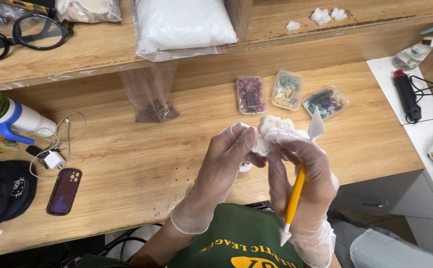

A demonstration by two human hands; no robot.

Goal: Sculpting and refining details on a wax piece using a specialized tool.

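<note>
Both my hands wear thin clear gloves and meet above the wooden desk (pixel 142 164). My left hand (pixel 224 164) pinches a small white moulded piece (pixel 272 124) with bumpy lobes on top. My right hand (pixel 306 183) also touches that piece with its fingertips and grips a yellow sculpting tool (pixel 295 196). The tool has a white pointed tip at each end; one points up by the piece, the other down toward my green shirt.
Three small clear boxes (pixel 287 90) of coloured bits lie behind my hands. A clear bag of dark bits (pixel 153 106) hangs from the shelf. A phone (pixel 64 191), charger, spray bottle (pixel 15 119) and dark cap sit left. Glasses (pixel 25 34) rest on the shelf.
</note>
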